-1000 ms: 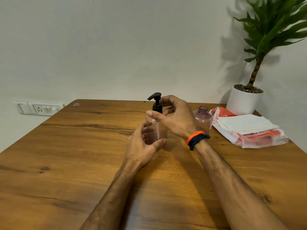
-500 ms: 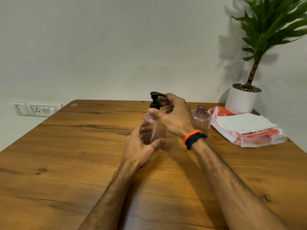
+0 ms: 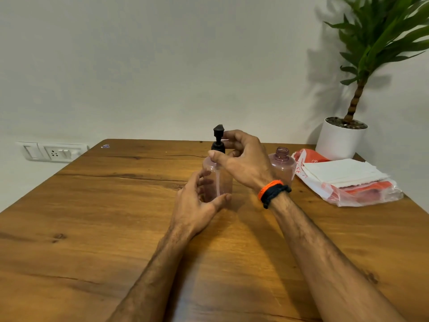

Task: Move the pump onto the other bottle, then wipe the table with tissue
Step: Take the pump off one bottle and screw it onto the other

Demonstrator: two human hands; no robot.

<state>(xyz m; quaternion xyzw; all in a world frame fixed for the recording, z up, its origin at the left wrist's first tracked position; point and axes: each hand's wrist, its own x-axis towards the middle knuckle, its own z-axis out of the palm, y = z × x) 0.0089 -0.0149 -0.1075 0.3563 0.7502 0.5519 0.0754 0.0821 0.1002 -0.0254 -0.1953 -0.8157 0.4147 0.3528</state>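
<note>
Both hands meet at a clear pinkish bottle [image 3: 218,180] standing upright near the middle of the wooden worktop [image 3: 92,228]. Left hand [image 3: 197,203] cups its lower body, fingers curled round the far side and thumb pressed to the near side. Right hand [image 3: 243,163], with orange and black bands [image 3: 272,192] at the wrist, arches over the bottle's shoulder, thumb and fingers closed on the collar of the black pump [image 3: 218,140], which sits in the bottle's neck. Just to the right stands the other bottle [image 3: 282,167], same tint, its neck open. Beyond it lies a plastic packet with white tissues [image 3: 341,174] on top. A white pot with a green plant [image 3: 341,138] fills the far right corner. Behind is a plain pale wall, with a white switch and socket plate [image 3: 52,152] at the left.
</note>
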